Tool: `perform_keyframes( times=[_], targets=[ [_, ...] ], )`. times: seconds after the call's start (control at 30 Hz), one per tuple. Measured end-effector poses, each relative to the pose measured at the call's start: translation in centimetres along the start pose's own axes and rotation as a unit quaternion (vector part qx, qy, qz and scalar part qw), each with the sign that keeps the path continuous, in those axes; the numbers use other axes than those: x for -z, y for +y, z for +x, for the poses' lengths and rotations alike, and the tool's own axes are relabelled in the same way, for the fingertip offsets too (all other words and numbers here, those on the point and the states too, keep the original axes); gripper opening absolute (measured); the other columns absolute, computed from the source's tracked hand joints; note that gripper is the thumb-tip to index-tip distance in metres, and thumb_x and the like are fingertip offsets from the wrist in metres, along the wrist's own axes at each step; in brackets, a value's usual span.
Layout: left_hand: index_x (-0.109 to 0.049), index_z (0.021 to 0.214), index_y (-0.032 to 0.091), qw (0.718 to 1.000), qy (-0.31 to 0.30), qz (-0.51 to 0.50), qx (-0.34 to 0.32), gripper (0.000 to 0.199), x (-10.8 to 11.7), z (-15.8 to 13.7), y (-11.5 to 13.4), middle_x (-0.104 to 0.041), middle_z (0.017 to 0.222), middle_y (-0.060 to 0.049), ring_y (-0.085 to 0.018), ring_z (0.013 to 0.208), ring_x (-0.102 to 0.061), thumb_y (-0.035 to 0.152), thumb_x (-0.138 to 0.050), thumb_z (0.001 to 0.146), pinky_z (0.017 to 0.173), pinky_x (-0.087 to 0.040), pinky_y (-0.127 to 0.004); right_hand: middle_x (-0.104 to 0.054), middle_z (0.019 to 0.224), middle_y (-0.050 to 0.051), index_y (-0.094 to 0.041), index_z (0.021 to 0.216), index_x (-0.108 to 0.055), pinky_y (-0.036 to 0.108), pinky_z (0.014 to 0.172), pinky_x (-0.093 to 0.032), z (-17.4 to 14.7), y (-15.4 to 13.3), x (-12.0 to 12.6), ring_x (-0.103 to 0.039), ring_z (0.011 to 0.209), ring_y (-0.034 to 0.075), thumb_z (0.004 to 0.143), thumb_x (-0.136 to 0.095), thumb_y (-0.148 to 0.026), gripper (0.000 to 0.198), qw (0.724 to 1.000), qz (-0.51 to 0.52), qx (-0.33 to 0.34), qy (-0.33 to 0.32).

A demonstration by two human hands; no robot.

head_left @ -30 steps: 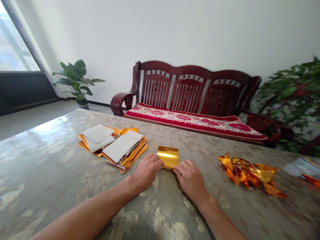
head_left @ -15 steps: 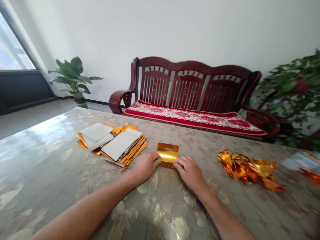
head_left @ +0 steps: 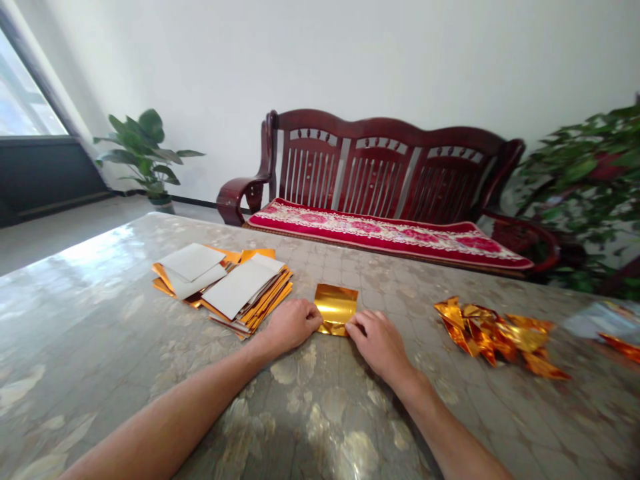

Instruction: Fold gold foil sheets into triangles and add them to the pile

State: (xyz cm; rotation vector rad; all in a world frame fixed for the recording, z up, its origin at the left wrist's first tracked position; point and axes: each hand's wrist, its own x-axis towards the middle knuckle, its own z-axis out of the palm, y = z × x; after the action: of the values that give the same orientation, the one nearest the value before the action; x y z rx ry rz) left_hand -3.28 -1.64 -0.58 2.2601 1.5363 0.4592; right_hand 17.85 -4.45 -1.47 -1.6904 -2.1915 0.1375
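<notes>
A shiny gold foil paper [head_left: 336, 303] lies on the patterned table, its near edge turned up in a narrow fold. My left hand [head_left: 294, 323] pinches the paper's near left corner, fingers closed. At the near right corner my right hand [head_left: 376, 341] does the same with thumb and fingertips. Left of my hands is a loose stack of foil paper sheets [head_left: 245, 287], several with their white backs up. To the right sits a heap of folded gold foil pieces [head_left: 493, 333], pointed at their ends.
The glossy table [head_left: 240, 427] spans the foreground. Behind it stands a dark red wooden bench [head_left: 380, 167] with a red floral cushion [head_left: 370, 228]. A clear plastic bag [head_left: 600, 321] lies at the right. Potted plants [head_left: 145, 157] flank the bench.
The near edge of the foil paper now looks creased and flatter, where before it was a smoother curl. Both hands stay at its corners, with only slight movement.
</notes>
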Motion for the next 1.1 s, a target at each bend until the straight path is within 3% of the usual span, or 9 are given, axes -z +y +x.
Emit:
perform_keyframes(
  times=[0.27,0.5,0.83,1.1],
  targets=[
    [-0.068,0.062,0.015,1.0,-0.011,-0.01,0.004,0.025,0.1,0.1,-0.4,-0.056,0.055,0.001,-0.011,0.055,-0.047,0.029,-0.053,0.077,0.053,-0.024,-0.024,-0.066,0.081,0.0,-0.022,0.072,-0.061,0.027,0.072,-0.032,-0.3,-0.2,-0.1,-0.052,0.082,0.017,0.089,-0.058,-0.026,0.017,1.0,-0.008,-0.012,0.018],
    [-0.068,0.061,0.016,1.0,-0.007,0.018,0.01,0.027,0.3,0.0,0.0,-0.057,0.055,0.0,-0.012,0.054,-0.049,0.031,-0.055,0.078,0.054,-0.026,-0.025,-0.067,0.081,0.0,-0.022,0.072,-0.061,0.028,0.072,-0.031,-0.3,-0.4,0.0,-0.052,0.082,0.018,0.09,-0.058,-0.026,0.019,0.999,-0.029,-0.015,0.016],
    [-0.072,0.069,0.018,0.992,0.029,0.118,-0.008,0.032,0.4,-0.2,0.1,-0.07,0.074,-0.007,-0.021,0.076,-0.063,0.039,-0.056,0.086,0.068,-0.039,-0.029,-0.067,0.082,0.002,-0.022,0.072,-0.06,0.029,0.073,-0.031,-0.5,-0.7,-0.1,-0.052,0.083,0.019,0.091,-0.058,-0.029,0.02,0.997,-0.078,-0.006,0.022],
    [-0.074,0.077,0.018,0.986,0.017,0.164,-0.004,0.033,0.8,-0.4,0.6,-0.071,0.085,-0.009,-0.025,0.087,-0.064,0.043,-0.055,0.089,0.076,-0.044,-0.033,-0.068,0.086,0.003,-0.022,0.075,-0.062,0.031,0.073,-0.031,-0.7,-0.9,0.1,-0.053,0.086,0.021,0.092,-0.058,-0.033,0.02,0.994,-0.11,-0.011,0.008]
  ],
)
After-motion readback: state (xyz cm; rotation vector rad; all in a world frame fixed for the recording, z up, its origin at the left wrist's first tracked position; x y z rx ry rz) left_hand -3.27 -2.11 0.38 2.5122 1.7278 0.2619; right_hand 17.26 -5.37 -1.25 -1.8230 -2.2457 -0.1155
